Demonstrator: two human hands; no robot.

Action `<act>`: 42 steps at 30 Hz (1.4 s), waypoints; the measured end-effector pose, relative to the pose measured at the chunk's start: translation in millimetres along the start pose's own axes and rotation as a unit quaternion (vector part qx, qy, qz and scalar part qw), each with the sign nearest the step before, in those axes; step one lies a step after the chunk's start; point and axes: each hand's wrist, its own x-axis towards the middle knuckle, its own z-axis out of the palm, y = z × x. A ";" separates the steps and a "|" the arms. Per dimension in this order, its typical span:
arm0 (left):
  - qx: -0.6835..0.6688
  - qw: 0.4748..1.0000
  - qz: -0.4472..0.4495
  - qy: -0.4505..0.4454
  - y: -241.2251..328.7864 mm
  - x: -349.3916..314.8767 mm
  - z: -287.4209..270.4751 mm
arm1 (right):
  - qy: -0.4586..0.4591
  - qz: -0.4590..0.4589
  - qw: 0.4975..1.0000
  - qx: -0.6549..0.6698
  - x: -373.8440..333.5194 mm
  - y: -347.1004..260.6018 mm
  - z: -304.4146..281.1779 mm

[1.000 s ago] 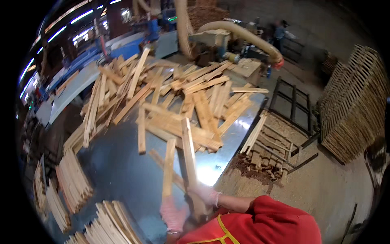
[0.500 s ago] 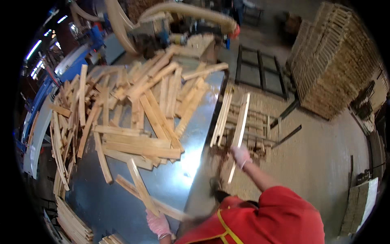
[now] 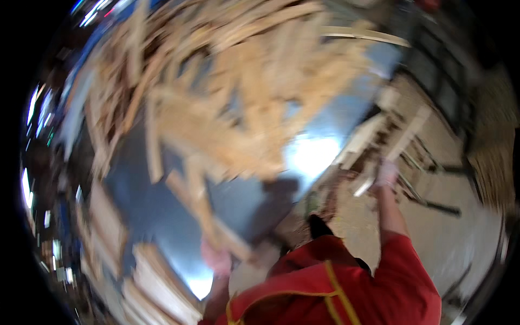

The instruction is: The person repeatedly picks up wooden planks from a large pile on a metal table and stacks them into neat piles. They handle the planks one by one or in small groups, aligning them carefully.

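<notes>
At seven o'clock, the left hand [image 3: 216, 259] is closing around a wooden slat's [image 3: 197, 184] lower end, over the metal table [image 3: 233, 200]. At three, the right hand [image 3: 386, 174] is clasping a paler slat [image 3: 410, 131] beyond the table's edge. At twelve, a blurred wood pile [image 3: 260, 108] is lying.

A heap of boards [image 3: 233, 97] is covering the far part of the tabletop [image 3: 138, 208], while stacked boards [image 3: 162, 281] are sitting along its near left side. Between them, a loose board [image 3: 234, 241] is lying slantwise, with the board [image 3: 196, 187] in the left hand [image 3: 216, 257] crossing over it. Right of the tabletop, the board [image 3: 410, 131] in the right hand [image 3: 385, 174] is slanting above the floor [image 3: 455, 238], and a tall stack [image 3: 493, 162] is standing farther right
</notes>
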 end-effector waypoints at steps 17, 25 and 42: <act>-0.472 0.859 -0.190 -0.062 -18.1 -4.4 -46.8 | -0.471 -0.366 0.776 0.205 -392.7 -155.8 58.5; -0.328 0.936 -0.043 -0.121 43.7 -22.0 -113.3 | -0.640 -0.324 0.697 0.010 -523.5 -68.5 2.6; 0.071 0.995 0.074 0.021 48.5 73.4 18.1 | -0.024 -0.055 0.943 0.326 -77.8 40.9 -31.2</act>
